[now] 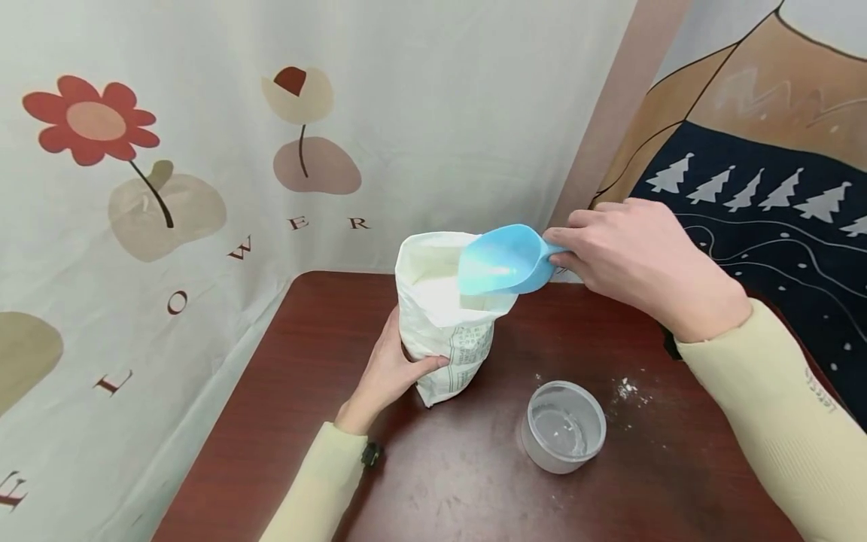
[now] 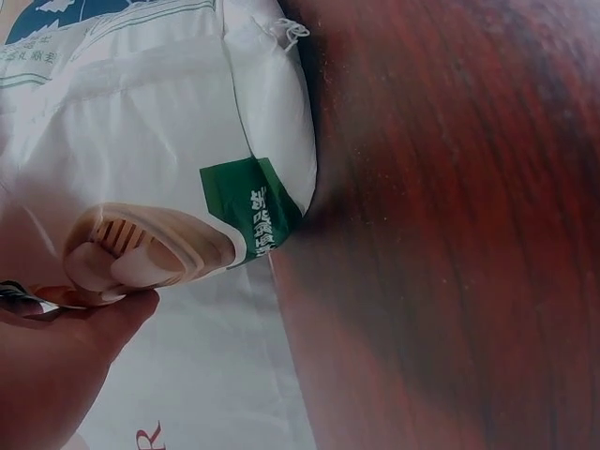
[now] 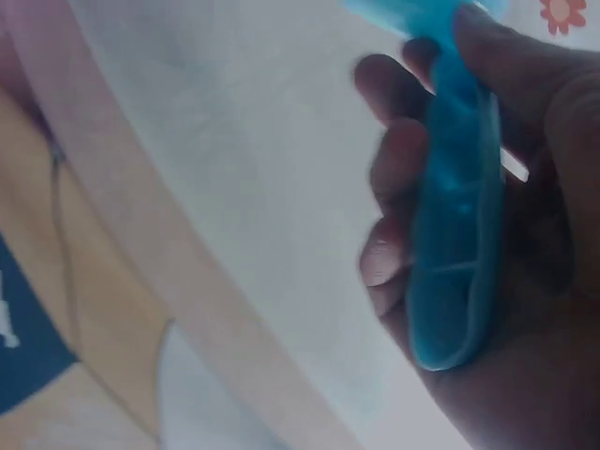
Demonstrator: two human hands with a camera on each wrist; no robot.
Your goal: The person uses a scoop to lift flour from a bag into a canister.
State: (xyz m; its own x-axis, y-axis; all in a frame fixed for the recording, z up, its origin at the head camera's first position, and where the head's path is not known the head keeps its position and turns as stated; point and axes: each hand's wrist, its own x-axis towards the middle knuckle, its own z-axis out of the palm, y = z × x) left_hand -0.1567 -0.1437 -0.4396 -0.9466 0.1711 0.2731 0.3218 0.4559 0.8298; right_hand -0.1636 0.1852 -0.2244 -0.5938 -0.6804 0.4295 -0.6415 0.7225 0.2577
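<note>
A white paper flour bag (image 1: pixel 443 354) stands open-topped on the table, with white powder (image 1: pixel 436 293) visible inside. My left hand (image 1: pixel 389 369) grips its lower left side, the thumb across the front. In the left wrist view the bag's side (image 2: pixel 141 141) shows a green label and a picture of buns. My right hand (image 1: pixel 630 256) holds a light blue scoop (image 1: pixel 508 260) above the bag's right rim, its bowl overlapping the mouth. Curled fingers surround the scoop's handle (image 3: pixel 455 234) in the right wrist view. A clear round plastic tub (image 1: pixel 562 429) sits to the bag's right, with traces of powder inside.
Spilled powder (image 1: pixel 626 389) lies scattered on the dark red-brown table (image 1: pixel 460 482) beside the tub. A white curtain with printed flowers (image 1: pixel 433 113) hangs right behind the table. At the right is a dark cloth with white trees (image 1: pixel 759 188).
</note>
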